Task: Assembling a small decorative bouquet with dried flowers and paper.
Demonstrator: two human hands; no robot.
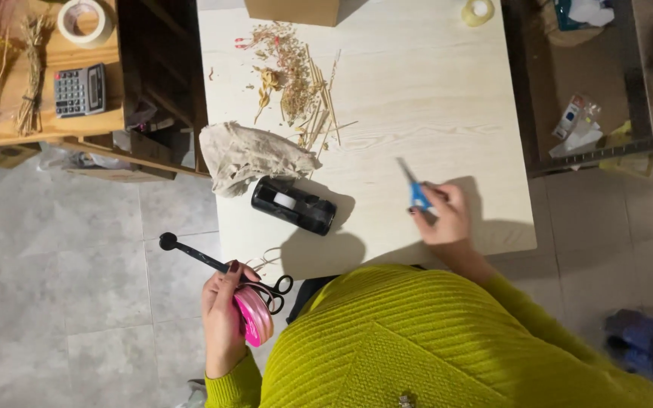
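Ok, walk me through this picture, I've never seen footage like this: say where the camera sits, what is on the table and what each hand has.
There is no machine here: a person in a yellow-green sweater works with bare hands. The single camera is worn on the head and looks straight down.

The left hand, off the table edge over the tiled floor, holds a pink ribbon spool together with a black long-handled tool with scissor-like loops.

The right hand rests on the pale wooden table and grips blue-handled scissors.

Also on the table: a black tape dispenser, a crumpled grey cloth, scattered dried stems and bits, a cardboard box and a tape roll.
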